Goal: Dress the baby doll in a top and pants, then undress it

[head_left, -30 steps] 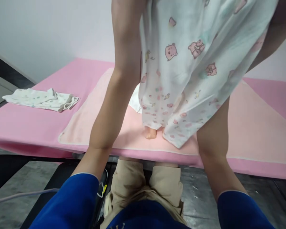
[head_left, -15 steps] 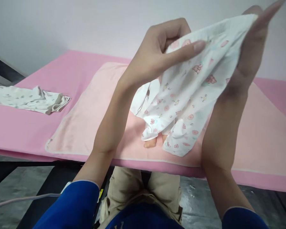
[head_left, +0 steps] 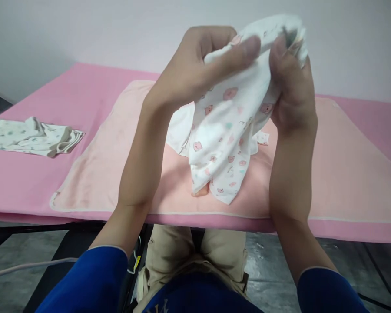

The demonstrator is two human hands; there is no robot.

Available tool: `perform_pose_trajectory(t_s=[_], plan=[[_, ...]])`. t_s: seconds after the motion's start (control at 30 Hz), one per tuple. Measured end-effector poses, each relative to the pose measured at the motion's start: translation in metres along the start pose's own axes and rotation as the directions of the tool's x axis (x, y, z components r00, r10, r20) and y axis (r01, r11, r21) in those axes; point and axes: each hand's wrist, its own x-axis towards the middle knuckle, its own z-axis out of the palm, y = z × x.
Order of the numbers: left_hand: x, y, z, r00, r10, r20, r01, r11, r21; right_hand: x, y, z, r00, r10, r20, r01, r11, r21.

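A pair of white baby pants (head_left: 228,134) printed with pink bears hangs between my hands, its waist bunched at the top and its legs down. My left hand (head_left: 211,65) grips the waist on the left, thumb across the front. On the right, my right hand (head_left: 293,91) pinches the gathered edge between thumb and fingers. Below the hem a small foot (head_left: 200,191) shows on the peach mat (head_left: 94,178); the pants hide most of the figure it belongs to. Part of a white garment (head_left: 180,128) lies behind the pants.
A folded white cloth with a small print (head_left: 35,137) lies on the pink sheet (head_left: 16,182) at the left. The table's front edge runs just before my knees, and a pale wall (head_left: 117,30) stands behind. A cable (head_left: 29,267) crosses the lower left.
My right hand has moved left, closer to my left hand, and closed from a flat, stretched position onto the pants' edge. The waist is now bunched instead of spread.
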Motion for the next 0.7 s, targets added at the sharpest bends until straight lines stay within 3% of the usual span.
perform_pose_trajectory(t_s=[0.07,0.1,0.23,0.33,0.47,0.57,0.63,0.7], plan=[[-0.005,0.002,-0.006,0.99,-0.013,0.141,0.009,1.0,0.023,0.003,-0.001,0.005,0.998,-0.042,-0.047,0.043,0.999,0.027],[-0.006,0.002,-0.008,0.988,0.004,0.153,-0.006,1.0,0.008,0.004,-0.001,0.006,0.999,-0.038,-0.031,0.039,0.999,0.02],[-0.002,-0.002,-0.006,0.997,0.072,-0.042,-0.074,0.995,-0.066,0.0,0.005,-0.002,0.978,-0.031,0.205,0.024,0.999,0.037],[0.005,-0.004,0.001,0.997,0.046,-0.068,-0.051,0.995,-0.081,-0.007,0.005,-0.005,0.926,0.004,0.378,-0.012,1.0,0.019],[0.002,-0.001,-0.003,0.998,-0.024,-0.057,0.019,0.996,-0.082,-0.008,-0.007,0.008,0.973,-0.086,0.215,0.059,0.99,0.129],[-0.006,-0.004,-0.017,0.993,-0.07,0.091,0.075,0.995,-0.061,-0.004,-0.011,0.016,0.985,-0.135,0.108,0.112,0.975,0.193],[-0.008,-0.013,-0.023,0.993,-0.048,0.106,0.058,0.994,-0.095,-0.002,-0.007,0.014,0.989,-0.09,0.119,0.071,0.985,0.154],[-0.006,-0.025,-0.024,0.999,0.001,0.045,0.009,0.979,-0.204,-0.003,0.0,0.006,0.969,-0.019,0.245,0.002,0.998,0.067]])
